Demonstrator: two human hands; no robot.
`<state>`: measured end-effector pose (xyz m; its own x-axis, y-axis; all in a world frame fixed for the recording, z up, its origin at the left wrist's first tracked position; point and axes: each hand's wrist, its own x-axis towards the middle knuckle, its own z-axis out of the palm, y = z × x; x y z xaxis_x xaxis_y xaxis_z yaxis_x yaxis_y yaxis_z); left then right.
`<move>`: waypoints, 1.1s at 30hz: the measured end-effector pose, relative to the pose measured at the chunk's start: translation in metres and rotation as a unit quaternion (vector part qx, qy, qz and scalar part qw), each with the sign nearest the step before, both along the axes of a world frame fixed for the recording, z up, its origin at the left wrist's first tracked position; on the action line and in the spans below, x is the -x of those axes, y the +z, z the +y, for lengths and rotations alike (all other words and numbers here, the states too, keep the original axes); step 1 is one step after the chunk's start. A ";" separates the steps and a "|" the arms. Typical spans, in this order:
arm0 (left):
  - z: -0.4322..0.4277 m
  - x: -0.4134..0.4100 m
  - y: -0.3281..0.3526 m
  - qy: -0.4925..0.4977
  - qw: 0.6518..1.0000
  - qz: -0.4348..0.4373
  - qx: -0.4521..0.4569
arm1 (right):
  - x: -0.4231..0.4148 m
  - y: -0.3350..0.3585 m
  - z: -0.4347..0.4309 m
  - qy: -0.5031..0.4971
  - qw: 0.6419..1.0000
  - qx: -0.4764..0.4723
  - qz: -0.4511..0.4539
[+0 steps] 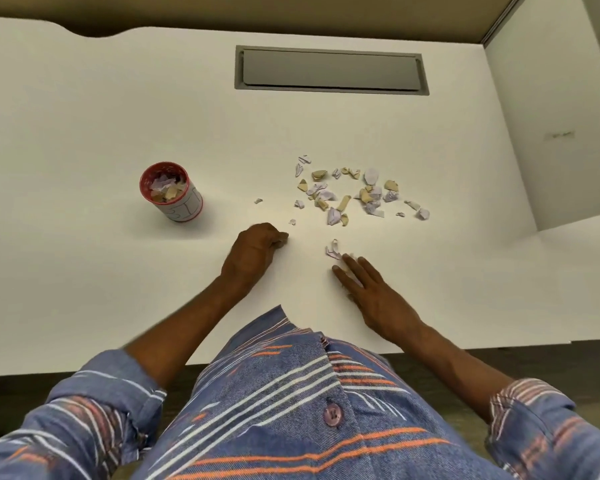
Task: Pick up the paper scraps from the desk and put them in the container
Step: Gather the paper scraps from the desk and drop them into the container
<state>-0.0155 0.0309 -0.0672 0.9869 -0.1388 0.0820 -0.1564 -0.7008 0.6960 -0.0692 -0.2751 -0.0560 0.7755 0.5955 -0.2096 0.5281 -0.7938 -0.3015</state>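
Several white, lilac and tan paper scraps [357, 194] lie scattered on the white desk [101, 116], right of centre. A red-rimmed cup-like container [172, 192] stands to the left, holding scraps. My left hand [253, 252] rests on the desk with fingers curled; I cannot see anything in it. Just beyond it lies a tiny scrap [292, 222]. My right hand [371, 292] lies flat with fingers spread, fingertips just short of a crumpled lilac scrap [333, 250].
A grey cable hatch [329, 71] is set into the desk at the back. A white partition wall [548, 126] bounds the desk on the right. The desk's front edge runs just under my forearms.
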 end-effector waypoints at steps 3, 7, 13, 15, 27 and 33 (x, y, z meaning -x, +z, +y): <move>-0.003 -0.003 -0.003 0.013 1.000 0.013 -0.006 | 0.002 -0.007 0.003 -0.030 0.999 0.014 -0.001; -0.002 -0.002 0.006 0.023 0.999 0.029 -0.001 | -0.002 -0.014 0.008 -0.045 0.998 -0.007 -0.036; 0.018 -0.001 0.059 0.121 0.983 0.020 0.134 | -0.018 -0.004 0.020 -0.069 0.994 -0.057 -0.059; 0.036 -0.006 0.083 0.162 0.972 -0.001 0.169 | -0.021 -0.004 0.023 -0.087 0.991 -0.083 -0.052; 0.161 -0.042 0.120 0.188 0.974 0.092 -0.086 | -0.040 0.026 0.063 -0.385 0.874 -0.285 0.080; 0.162 -0.050 0.125 0.165 0.979 0.086 -0.084 | -0.046 0.039 0.086 -0.469 0.689 -0.472 0.287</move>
